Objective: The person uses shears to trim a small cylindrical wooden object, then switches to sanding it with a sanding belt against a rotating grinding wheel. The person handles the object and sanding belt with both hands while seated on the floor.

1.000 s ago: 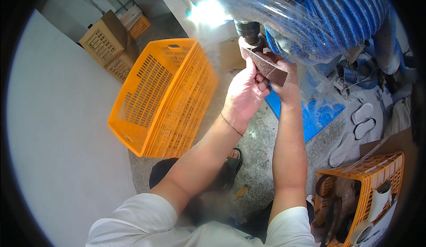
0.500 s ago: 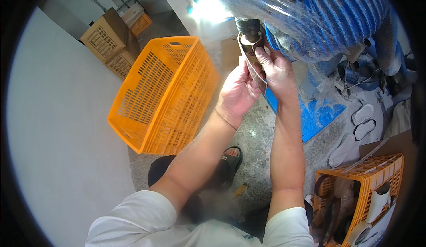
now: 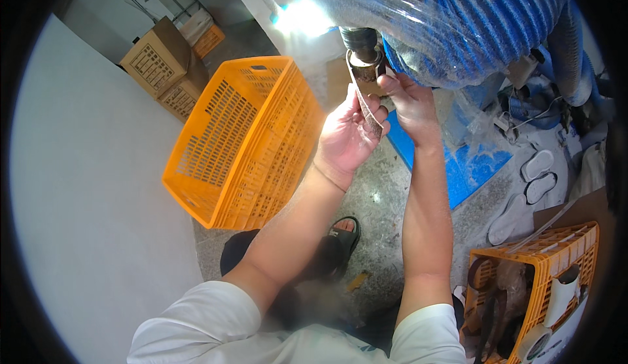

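A brown, rough-looking strip, like abrasive paper, hangs from a dark round drum on the end of a black spindle. My left hand is closed on the strip's lower part, the thumb along its edge and the fingertips behind it. On the other side of the drum is my right hand, thumb bent against its curled fingers near the drum's lower edge. What those fingers grip is hidden.
Left stand stacked orange crates; cardboard boxes lie behind. A bright lamp shines beside a plastic-wrapped blue hose. A blue board, white soles and another orange crate holding scraps are at right.
My right thumb has shifted up and off the front of the strip, so more of the drum shows. The left hand still grips the strip, slightly to the left.
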The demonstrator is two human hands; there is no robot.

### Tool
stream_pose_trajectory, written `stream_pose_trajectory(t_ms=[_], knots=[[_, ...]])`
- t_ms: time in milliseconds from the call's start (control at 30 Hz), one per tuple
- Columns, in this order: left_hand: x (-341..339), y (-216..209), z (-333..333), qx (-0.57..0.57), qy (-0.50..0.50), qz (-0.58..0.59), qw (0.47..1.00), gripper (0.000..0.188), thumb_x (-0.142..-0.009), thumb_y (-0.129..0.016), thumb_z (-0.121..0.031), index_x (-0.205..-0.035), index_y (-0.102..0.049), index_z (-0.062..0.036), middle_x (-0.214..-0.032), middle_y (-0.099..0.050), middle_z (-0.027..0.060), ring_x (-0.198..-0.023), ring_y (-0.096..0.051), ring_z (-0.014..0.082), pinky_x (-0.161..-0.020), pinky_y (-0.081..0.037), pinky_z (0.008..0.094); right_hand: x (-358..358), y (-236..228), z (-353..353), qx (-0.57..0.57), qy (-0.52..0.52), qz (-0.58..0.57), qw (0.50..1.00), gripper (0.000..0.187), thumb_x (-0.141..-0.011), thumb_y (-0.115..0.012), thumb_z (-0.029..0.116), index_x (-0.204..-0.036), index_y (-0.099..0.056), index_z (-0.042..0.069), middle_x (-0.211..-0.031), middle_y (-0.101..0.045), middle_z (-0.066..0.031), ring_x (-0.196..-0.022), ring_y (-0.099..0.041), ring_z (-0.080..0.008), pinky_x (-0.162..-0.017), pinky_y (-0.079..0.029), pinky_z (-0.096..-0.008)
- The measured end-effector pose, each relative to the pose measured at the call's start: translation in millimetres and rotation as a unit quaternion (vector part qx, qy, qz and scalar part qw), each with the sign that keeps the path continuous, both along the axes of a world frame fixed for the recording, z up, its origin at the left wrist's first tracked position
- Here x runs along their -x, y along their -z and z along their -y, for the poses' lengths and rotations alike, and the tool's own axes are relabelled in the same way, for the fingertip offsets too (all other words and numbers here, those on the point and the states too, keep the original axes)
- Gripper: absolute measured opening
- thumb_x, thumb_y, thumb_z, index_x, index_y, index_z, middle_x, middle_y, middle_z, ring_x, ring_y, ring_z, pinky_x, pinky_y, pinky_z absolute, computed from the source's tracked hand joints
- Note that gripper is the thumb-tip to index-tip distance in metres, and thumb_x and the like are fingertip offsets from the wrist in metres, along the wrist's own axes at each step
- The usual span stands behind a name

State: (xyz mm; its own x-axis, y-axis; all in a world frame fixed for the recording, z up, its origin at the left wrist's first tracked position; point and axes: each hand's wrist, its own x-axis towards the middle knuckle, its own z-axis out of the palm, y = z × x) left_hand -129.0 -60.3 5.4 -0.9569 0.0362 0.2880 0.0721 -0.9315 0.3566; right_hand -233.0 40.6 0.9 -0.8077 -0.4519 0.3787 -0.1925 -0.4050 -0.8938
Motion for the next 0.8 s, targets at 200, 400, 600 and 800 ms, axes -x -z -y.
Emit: stream_pose_trajectory(t_ms=[200,400,600,800], knots=[[-6.3,-9.3,-7.8,0.023,-0.066,0.092,0.993,0.028,-0.105,-0.044,-0.027,-0.084,-0.047,-0.0086,-0.08,-0.038,0.0012,-0.074,-0.037,0.0156,-0.066,-0.033,0.03,-10.9,-8.5,5.8,0.072,0.038,0.01,0.997,0.017,-0.09,-0.073,0.006,-0.103,-0.066,-0.003,-0.097,-0.068,-0.0046,-0.086,-0.06,-0.0124,-0.078,-0.049,-0.0303],[-9.2,-14.1,-10.1,0.008,-0.109,0.134,0.985,0.027,-0.105,-0.043,-0.028,-0.086,-0.046,-0.0086,-0.079,-0.039,0.0006,-0.073,-0.037,0.0147,-0.066,-0.034,0.0302,-10.7,-9.3,16.3,0.133,0.059,-0.005,0.989,0.016,-0.088,-0.073,0.003,-0.101,-0.066,-0.004,-0.094,-0.07,-0.0075,-0.086,-0.064,-0.0132,-0.077,-0.051,-0.0302],[-5.7,-5.6,-4.7,-0.009,-0.038,0.086,0.996,0.028,-0.105,-0.041,-0.028,-0.085,-0.044,-0.0088,-0.079,-0.038,0.0007,-0.07,-0.036,0.0151,-0.063,-0.033,0.0291,-9.6,-4.7,12.7,0.058,0.045,-0.016,0.997,0.033,-0.092,-0.073,0.017,-0.117,-0.069,-0.005,-0.105,-0.073,-0.0074,-0.094,-0.063,-0.0123,-0.089,-0.048,-0.0295],[-7.2,-5.0,-2.3,0.003,-0.044,0.1,0.994,0.026,-0.103,-0.043,-0.024,-0.086,-0.05,-0.0066,-0.078,-0.04,0.0021,-0.069,-0.036,0.0153,-0.062,-0.032,0.0289,-12.3,-14.4,8.3,0.067,0.069,0.002,0.995,0.017,-0.084,-0.077,0.004,-0.097,-0.068,-0.002,-0.085,-0.069,-0.0048,-0.078,-0.062,-0.0134,-0.075,-0.049,-0.0288]])
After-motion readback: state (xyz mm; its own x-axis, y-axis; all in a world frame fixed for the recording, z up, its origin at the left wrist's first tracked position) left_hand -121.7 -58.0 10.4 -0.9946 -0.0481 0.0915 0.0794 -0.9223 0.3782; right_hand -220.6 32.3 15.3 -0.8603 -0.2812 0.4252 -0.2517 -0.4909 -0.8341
